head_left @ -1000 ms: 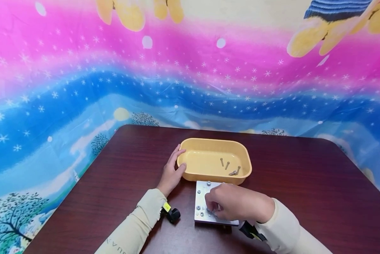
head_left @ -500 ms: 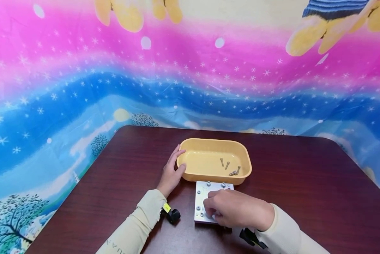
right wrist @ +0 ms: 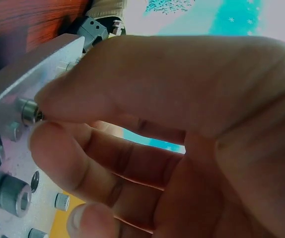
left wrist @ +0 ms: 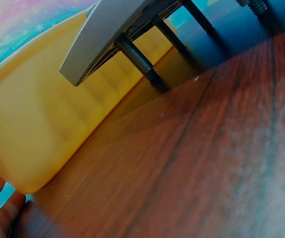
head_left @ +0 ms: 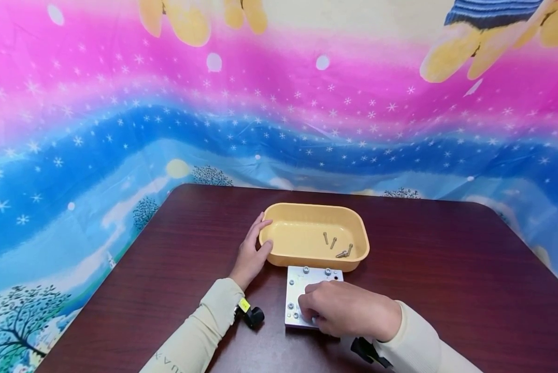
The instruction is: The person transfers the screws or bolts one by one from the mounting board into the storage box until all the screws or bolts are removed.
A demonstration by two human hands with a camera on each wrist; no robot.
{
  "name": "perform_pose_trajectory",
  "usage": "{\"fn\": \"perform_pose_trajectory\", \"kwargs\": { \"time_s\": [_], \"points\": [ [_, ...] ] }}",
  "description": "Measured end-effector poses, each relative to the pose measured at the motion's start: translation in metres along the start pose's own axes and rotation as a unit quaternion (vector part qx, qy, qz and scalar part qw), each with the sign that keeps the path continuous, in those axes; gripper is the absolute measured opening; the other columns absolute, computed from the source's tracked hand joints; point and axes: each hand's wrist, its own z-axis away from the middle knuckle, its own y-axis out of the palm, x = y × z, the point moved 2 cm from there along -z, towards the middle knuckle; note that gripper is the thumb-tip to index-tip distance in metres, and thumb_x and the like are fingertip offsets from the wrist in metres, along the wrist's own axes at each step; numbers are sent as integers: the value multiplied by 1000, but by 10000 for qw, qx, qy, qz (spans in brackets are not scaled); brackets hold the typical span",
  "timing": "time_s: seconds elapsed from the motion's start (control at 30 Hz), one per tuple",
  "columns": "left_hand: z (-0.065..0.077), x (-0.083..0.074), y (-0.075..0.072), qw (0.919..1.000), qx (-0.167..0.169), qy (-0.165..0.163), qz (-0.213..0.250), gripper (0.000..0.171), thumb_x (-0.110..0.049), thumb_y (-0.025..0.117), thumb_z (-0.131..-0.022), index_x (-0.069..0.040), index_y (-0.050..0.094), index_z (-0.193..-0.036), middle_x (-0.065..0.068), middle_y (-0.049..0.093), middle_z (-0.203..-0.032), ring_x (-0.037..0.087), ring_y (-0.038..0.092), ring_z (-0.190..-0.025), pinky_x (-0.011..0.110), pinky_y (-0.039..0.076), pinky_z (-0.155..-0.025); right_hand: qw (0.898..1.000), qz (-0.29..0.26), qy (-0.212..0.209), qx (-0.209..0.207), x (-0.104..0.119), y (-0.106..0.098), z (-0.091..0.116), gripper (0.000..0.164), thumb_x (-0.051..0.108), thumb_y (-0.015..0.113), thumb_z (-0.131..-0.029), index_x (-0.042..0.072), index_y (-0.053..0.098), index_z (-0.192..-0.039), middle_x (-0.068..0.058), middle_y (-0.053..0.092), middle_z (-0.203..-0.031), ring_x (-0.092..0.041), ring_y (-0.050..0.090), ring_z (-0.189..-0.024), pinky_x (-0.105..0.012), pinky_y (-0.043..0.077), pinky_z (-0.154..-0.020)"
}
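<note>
Head view: left hand point(head_left: 251, 255) grips the yellow bin point(head_left: 295, 235) by its left end; metal plate point(head_left: 296, 294) lies at its near side, under the right hand point(head_left: 346, 310); left wrist view: screw shanks point(left wrist: 136, 57) point down; right wrist view: thumb and forefinger pinch a screw point(right wrist: 29, 112), long axis square to the plate.

Noted wood-grain table point(head_left: 446, 269) before printed cloth point(head_left: 279, 147)

Observed dark reddish-brown finish, rounded far corners. Found creased cloth hanging behind and at both sides. Recorded pink band point(head_left: 376, 67) above blue band point(head_left: 260, 129), scattered with white snowflakes point(head_left: 0, 206). Logged leafy tree point(head_left: 17, 326) at lower left, smaller trees point(head_left: 212, 175) near table's far edge, yellow shapes point(head_left: 187, 23) along top and blue striped patch point(head_left: 490, 11) at upper right.
</note>
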Motion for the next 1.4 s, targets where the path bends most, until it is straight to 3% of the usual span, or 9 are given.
{"fn": "perform_pose_trajectory", "kwargs": {
  "time_s": [1.1, 1.13, 1.33, 1.4],
  "points": [
    [0, 0, 0, 10000, 10, 79, 55, 48, -10, 56, -93, -17, 50, -140, -16, 25, -155, 11, 21, -144, 46, 23, -114, 9998, 118, 130, -27, 0, 3, 0, 25, 0, 68, -77, 22, 56, -73, 14, 44, -69, -2, 41, -59, -18, 39, -56],
    [2, -6, -1, 9999, -12, 63, 95, 48, -8, 55, -93, -16, 50, -140, -13, 26, -156, 13, 21, -144, 46, 22, -114, 9998, 127, 136, -29, 0, 3, 0, 25, 0, 69, -76, 22, 56, -73, 14, 44, -69, -2, 41, -59, -18, 39, -56],
    [2, -5, -1, 10000, 10, 15, 67, 48, -9, 55, -93, -16, 49, -140, -16, 25, -155, 11, 21, -144, 44, 23, -114, 9997, 129, 218, 15, 0, 4, 1, 26, 2, 70, -76, 23, 55, -73, 14, 43, -70, -3, 41, -59, -19, 39, -56],
    [0, 1, 0, 10000, 19, 51, 41, 48, -10, 56, -93, -18, 50, -140, -19, 25, -154, 8, 21, -143, 44, 23, -114, 9996, 126, 240, 22, 0, 4, 1, 26, 2, 70, -76, 23, 55, -73, 14, 43, -69, -4, 41, -58, -19, 39, -56]
  ]
}}
